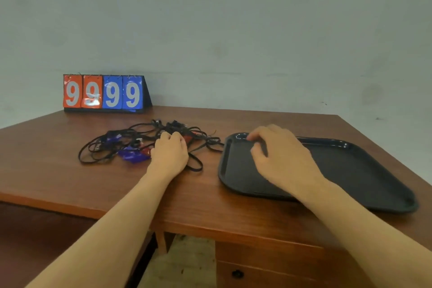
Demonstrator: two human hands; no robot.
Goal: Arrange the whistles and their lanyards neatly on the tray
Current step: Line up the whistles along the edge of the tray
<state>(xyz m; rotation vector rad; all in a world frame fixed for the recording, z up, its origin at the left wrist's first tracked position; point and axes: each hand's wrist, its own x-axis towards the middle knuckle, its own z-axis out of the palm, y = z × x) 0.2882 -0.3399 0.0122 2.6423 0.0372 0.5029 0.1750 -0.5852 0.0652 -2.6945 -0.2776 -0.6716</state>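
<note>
A tangle of black lanyards point(131, 141) with blue and red whistles lies on the wooden table, left of centre. A blue whistle point(133, 155) and a red one point(146, 151) show near its front. My left hand point(170, 151) rests on the right part of the pile, fingers curled into the cords; I cannot tell whether it grips one. A black plastic tray point(350, 170) sits on the right with nothing lying in it. My right hand point(278, 154) hovers over the tray's left end, fingers spread, fingertips near its far left corner.
A flip scoreboard point(104, 92) showing 99 in red and 99 in blue stands at the back left against the wall. The wooden table point(93, 184) has its front edge close below my forearms, with a drawer knob point(237, 273) underneath.
</note>
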